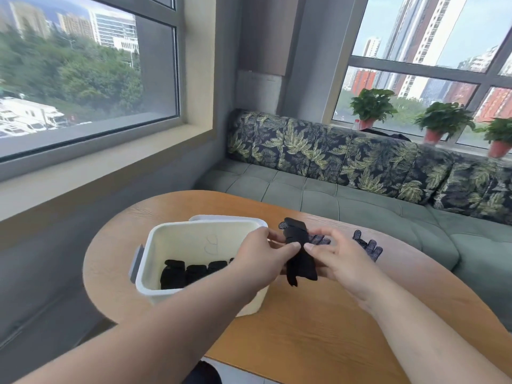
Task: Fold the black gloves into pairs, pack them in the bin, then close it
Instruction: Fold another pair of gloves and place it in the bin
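Note:
Both my hands hold a pair of black gloves (300,253) just above the wooden table (318,328), right of the white bin (166,236). My left hand (263,261) grips the pair from the left, its thumb pressed on the fabric. My right hand (335,261) pinches it from the right. The glove fingertips with white dots stick out at the far end. Three folded black bundles (191,273) lie in a row on the bin's floor. Another black glove (368,245) with dotted fingers lies on the table beyond my right hand.
The bin's white lid (230,218) lies behind the bin, mostly hidden. A grey handle (136,261) sticks out on the bin's left side. A green sofa (360,195) with leaf-print cushions runs behind the table, and potted plants (371,106) stand on the window sill.

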